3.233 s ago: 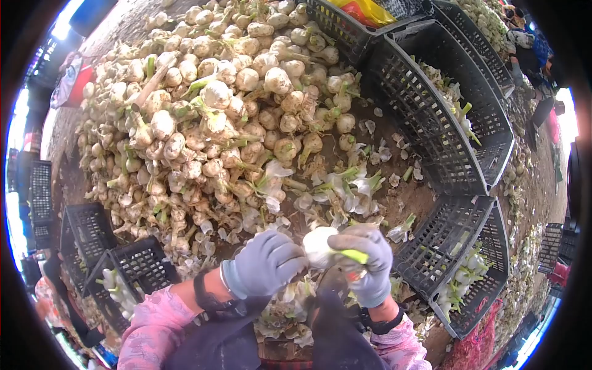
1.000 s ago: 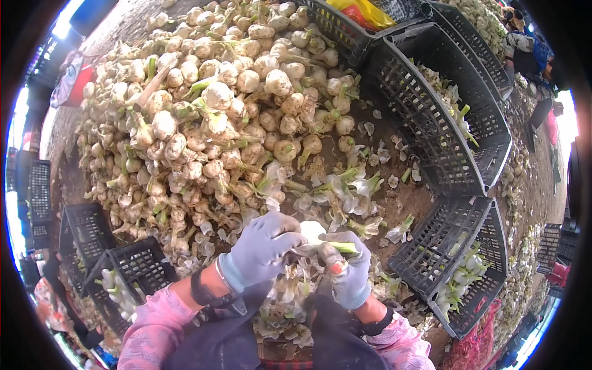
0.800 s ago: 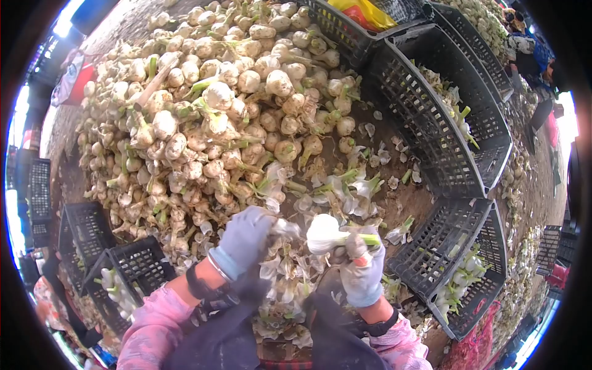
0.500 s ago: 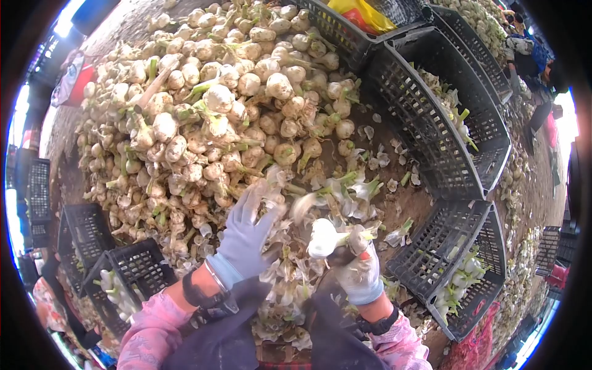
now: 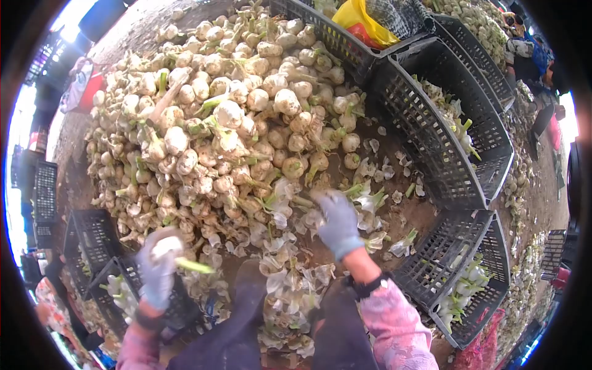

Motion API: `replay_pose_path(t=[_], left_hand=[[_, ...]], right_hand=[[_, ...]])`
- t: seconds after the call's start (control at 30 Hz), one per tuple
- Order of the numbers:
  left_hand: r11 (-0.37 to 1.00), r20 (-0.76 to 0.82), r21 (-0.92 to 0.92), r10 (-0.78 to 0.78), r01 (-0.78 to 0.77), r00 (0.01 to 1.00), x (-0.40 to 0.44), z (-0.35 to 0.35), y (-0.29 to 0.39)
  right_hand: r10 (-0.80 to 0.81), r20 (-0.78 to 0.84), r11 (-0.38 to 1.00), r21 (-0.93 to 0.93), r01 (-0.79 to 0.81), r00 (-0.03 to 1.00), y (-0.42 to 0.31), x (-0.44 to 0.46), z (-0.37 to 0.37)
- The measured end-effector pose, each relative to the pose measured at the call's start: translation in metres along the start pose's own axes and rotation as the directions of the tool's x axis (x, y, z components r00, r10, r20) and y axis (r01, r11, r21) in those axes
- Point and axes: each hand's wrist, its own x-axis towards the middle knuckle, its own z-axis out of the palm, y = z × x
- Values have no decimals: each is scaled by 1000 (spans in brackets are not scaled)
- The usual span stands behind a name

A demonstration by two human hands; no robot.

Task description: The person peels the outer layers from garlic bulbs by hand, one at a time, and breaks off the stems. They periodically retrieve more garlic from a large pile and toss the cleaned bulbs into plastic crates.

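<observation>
My left hand point(image 5: 156, 271), in a pale glove, is closed around a clean white garlic bulb point(image 5: 168, 246). Its cut green stem points to the right. The hand is near a black crate at the lower left. My right hand point(image 5: 339, 225), also gloved, reaches over loose garlic skins at the front edge of a heap of unpeeled garlic bulbs point(image 5: 228, 114). Motion blurs its fingers, and I cannot make out whether anything is in them. Stripped garlic skins point(image 5: 296, 290) lie between my knees.
At the right, black crates point(image 5: 425, 117) point(image 5: 447, 246) hold garlic and trimmings. Lower left stands another crate point(image 5: 114, 277) with white bulbs in it. A yellow bag point(image 5: 364, 21) rests in a crate at the top. Another person point(image 5: 536, 65) is at the far right.
The white garlic bulb has passed from my right hand to my left, which has swung down and left with it. My right hand has moved up and slightly left towards the heap.
</observation>
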Motion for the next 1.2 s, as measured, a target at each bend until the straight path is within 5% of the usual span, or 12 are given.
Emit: replay_pose_path(t=[0.07,0.13,0.27,0.33,0.37,0.4,0.47,0.63,0.7,0.8,1.03,1.2], left_hand=[[881,-311,470,103,58,945,-22,-66,10],[584,-327,805,289,105,900,-58,-168,-26],[89,-304,953,264,291,915,-88,-194,-30],[364,-254,925,396,104,882,-56,-107,3],[247,8,961,431,-126,902,-40,-99,-5],[750,-54,655,175,-97,983,-27,-63,0],[986,232,140,59,-94,971,4,12,-8],[971,629,-71,222,-229,745,41,141,-13],[957,556,-40,260,-287,789,34,150,-5],[779,462,137,496,-612,735,28,158,4],[733,493,163,519,-660,698,20,163,-4],[957,561,-291,159,13,813,18,161,-14]], right_hand=[[162,50,984,72,-165,986,1,30,12],[263,70,956,113,-270,962,-3,57,27],[257,52,948,183,-262,965,-3,83,57],[232,-15,924,316,-216,973,-3,78,57],[247,71,822,513,-248,966,-8,68,48],[242,161,678,678,-285,957,-16,54,33],[179,314,375,855,-359,933,-40,22,2],[91,459,77,881,-466,884,-75,-29,-40],[187,494,-331,845,-419,849,-84,-34,-40],[201,444,-364,861,-354,873,-92,-38,-40],[241,489,-331,854,-402,838,-82,-54,-38],[297,404,-45,911,-410,865,-82,-50,-45]])
